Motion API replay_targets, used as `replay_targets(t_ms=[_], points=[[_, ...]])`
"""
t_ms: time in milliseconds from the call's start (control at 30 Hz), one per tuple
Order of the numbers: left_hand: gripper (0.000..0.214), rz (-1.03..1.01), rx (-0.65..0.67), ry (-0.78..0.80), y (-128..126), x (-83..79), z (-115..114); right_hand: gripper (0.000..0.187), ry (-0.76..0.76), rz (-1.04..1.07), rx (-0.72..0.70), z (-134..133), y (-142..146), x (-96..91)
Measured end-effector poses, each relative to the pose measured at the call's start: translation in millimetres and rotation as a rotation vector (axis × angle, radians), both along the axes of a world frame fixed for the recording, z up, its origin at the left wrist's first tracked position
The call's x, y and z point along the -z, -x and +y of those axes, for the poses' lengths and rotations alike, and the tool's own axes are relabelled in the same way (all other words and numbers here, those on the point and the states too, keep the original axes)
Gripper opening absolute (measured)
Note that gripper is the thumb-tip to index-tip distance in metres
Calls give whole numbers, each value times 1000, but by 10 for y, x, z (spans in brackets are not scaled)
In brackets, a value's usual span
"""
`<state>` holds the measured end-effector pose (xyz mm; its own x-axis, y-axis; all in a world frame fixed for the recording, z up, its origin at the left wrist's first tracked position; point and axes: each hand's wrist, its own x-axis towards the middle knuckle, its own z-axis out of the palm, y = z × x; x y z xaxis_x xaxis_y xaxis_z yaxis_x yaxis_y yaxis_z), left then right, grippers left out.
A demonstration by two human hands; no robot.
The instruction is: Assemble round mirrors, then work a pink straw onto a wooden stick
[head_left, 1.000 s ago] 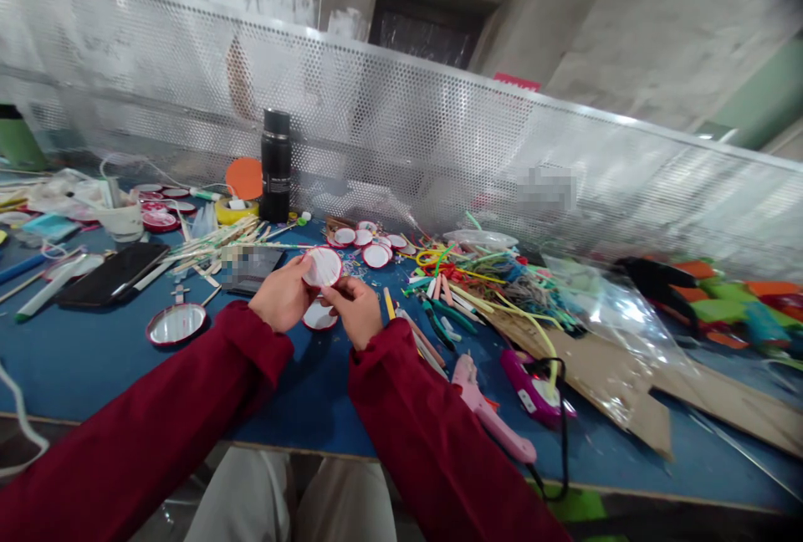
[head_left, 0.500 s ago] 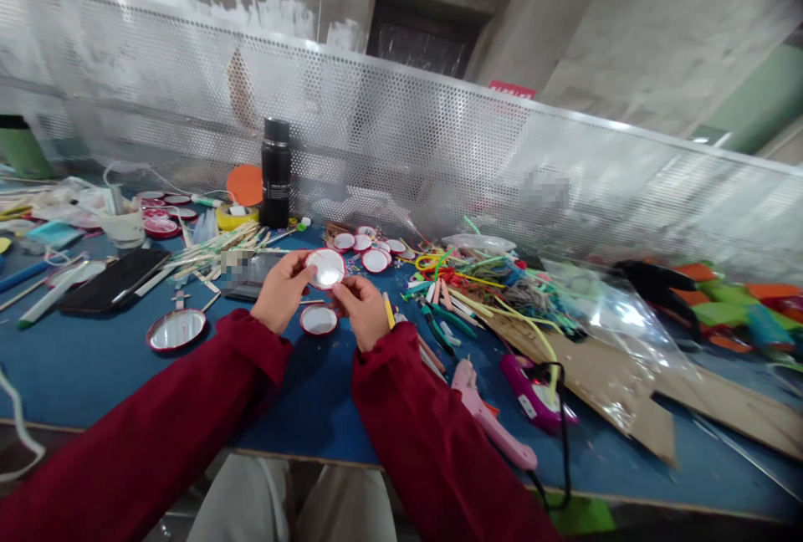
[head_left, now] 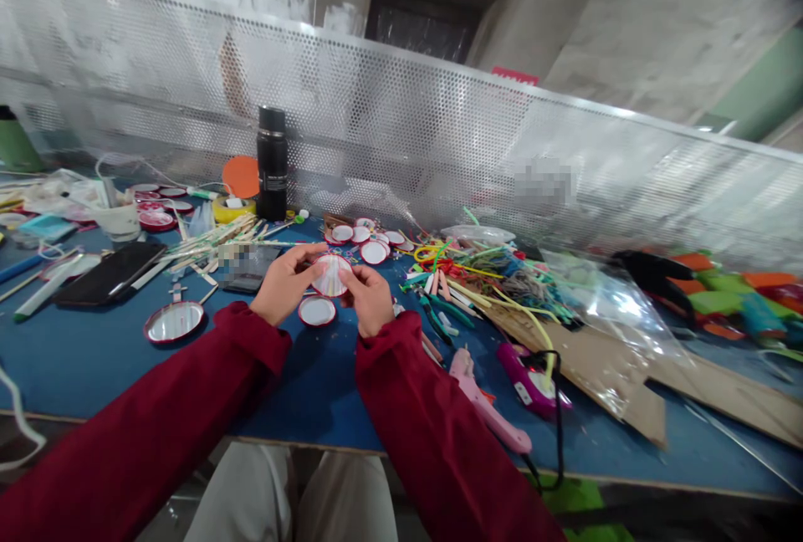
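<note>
My left hand (head_left: 283, 283) and my right hand (head_left: 370, 298) together pinch a small round mirror with a red rim (head_left: 330, 275), held just above the blue table (head_left: 94, 358). Both hands are closed on its edge, left thumb on the top rim. Directly under it lies another small red-rimmed mirror (head_left: 317, 311) flat on the table. Both arms wear dark red sleeves.
More small round mirrors (head_left: 367, 241) lie behind my hands, and a larger one (head_left: 174, 321) to the left. A black flask (head_left: 272, 164), a phone (head_left: 109, 273), a pile of sticks (head_left: 217, 241), coloured straws (head_left: 483, 274), two glue guns (head_left: 486, 400), cardboard (head_left: 602, 366) and a perforated metal screen (head_left: 439, 140) surround them.
The mirror in my hands has come lower and tilted, and my hands have closed in round it. The camera view shifted slightly.
</note>
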<state>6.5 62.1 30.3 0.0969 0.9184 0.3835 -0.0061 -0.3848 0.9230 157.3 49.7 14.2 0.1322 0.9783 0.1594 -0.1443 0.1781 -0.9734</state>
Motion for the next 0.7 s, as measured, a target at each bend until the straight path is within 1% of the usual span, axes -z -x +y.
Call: replay_targets(t_ms=[67, 133, 233, 333, 467, 533, 600, 700], points=[[36, 8, -12, -30, -2, -3, -18, 36, 30, 52, 57, 1, 10, -4], [31, 21, 14, -62, -5, 0, -23, 36, 34, 63, 86, 2, 11, -6], [27, 35, 25, -70, -10, 12, -7, 34, 30, 39, 98, -3, 7, -2], [30, 46, 13, -50, -10, 8, 1, 31, 18, 6, 110, -10, 5, 2], [35, 25, 49, -36, -13, -11, -27, 27, -29, -56, 197, -2, -3, 3], [36, 17, 22, -35, -12, -5, -32, 26, -39, -80, 264, 10, -12, 5], [34, 46, -34, -61, -5, 12, -19, 25, -38, -94, 320, 21, -20, 9], [24, 157, -122, -165, 9, 43, 18, 23, -32, -116, 341, 24, -23, 15]])
